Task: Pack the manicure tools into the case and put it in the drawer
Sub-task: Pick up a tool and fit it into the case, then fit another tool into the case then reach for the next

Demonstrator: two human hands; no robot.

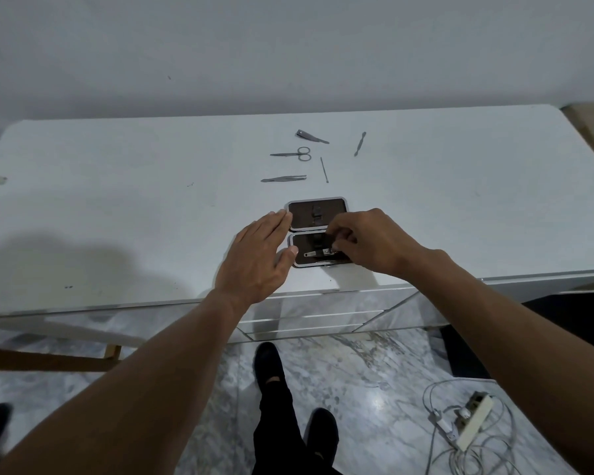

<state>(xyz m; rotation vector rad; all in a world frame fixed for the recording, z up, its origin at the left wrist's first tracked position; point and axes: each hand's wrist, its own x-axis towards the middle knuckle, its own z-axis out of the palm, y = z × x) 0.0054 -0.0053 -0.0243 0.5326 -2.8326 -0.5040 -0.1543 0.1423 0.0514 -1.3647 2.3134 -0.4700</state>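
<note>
Case (pixel 318 231) lies open near front edge of bench (pixel 117 207), both dark-lined halves flat. Nail clipper (pixel 319 253) is seated in near half, pinched at its end by right hand (pixel 364 241) fingertips. Left hand (pixel 258 255) is spread flat, fingers apart, steadying case's left edge. Packing judged barely begun: one tool in. Left loose behind case: tweezers (pixel 283 179), scissors (pixel 294 153), file (pixel 311 136), cuticle pusher (pixel 359 144), thin pick (pixel 324 169). Closing and drawer stowing are not yet done.
</note>
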